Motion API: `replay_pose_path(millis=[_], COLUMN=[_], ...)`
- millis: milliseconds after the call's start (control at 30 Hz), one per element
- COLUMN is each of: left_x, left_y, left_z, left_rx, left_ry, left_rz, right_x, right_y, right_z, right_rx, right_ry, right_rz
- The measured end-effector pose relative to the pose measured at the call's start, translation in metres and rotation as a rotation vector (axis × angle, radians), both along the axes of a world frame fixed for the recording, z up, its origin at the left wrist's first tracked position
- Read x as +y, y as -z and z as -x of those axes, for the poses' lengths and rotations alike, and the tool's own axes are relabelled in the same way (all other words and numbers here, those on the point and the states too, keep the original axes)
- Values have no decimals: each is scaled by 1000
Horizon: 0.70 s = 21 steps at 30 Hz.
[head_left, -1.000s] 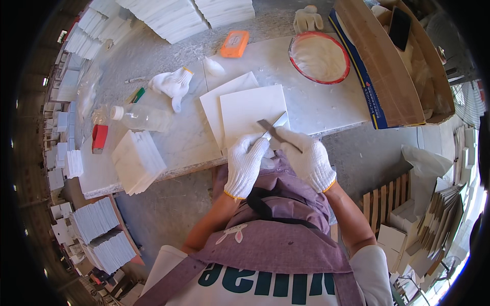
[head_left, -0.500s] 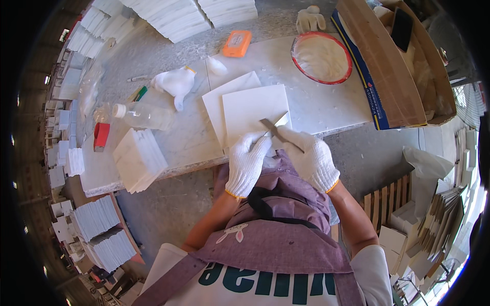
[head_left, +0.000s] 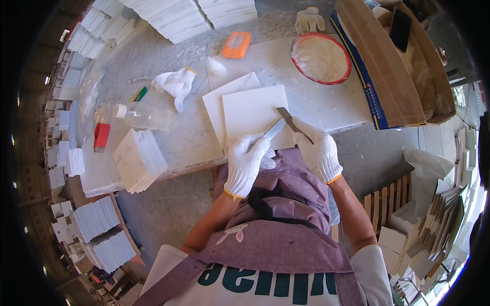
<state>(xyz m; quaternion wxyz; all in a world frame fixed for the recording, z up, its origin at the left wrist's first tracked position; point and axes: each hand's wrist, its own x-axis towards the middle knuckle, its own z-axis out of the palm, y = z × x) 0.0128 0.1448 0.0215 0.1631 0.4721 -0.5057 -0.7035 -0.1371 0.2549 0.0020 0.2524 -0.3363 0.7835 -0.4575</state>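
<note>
White knit gloves cover both my hands. My left hand (head_left: 245,162) is closed around the lower end of a shiny flat metal blade (head_left: 274,129), which points up and to the right. In my right hand (head_left: 319,153) is a dark, narrow flat metal strip (head_left: 287,117), slanting up and to the left. The blade and the strip meet or cross near their tips; whether they touch I cannot tell. Just beyond them a square white tile (head_left: 250,109) lies on the table, overlapping a second white tile (head_left: 212,106).
Left on the table (head_left: 196,145) are a stone tile stack (head_left: 139,160), a plastic bottle (head_left: 148,117), a red object (head_left: 101,136) and a crumpled glove (head_left: 176,84). Farther back sit an orange packet (head_left: 236,45) and a red-rimmed round container (head_left: 350,66) of pale powder. A cardboard box (head_left: 388,66) stands right.
My right hand has shifted slightly right and away from me, carrying the dark strip's tip up and right. More of the shiny blade shows in my left hand, which has barely moved.
</note>
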Motion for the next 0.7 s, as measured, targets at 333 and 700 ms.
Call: replay_pose_path(millis=[333, 700], left_x=[-1, -12], left_y=[-6, -2], left_z=[1, -10], left_rx=[-24, -301], left_ry=[20, 395], left_rz=[-16, 1551], right_x=[3, -3], right_y=[4, -23], right_z=[-5, 9], right_rx=[-88, -185], right_ry=[50, 90], right_rz=[14, 78])
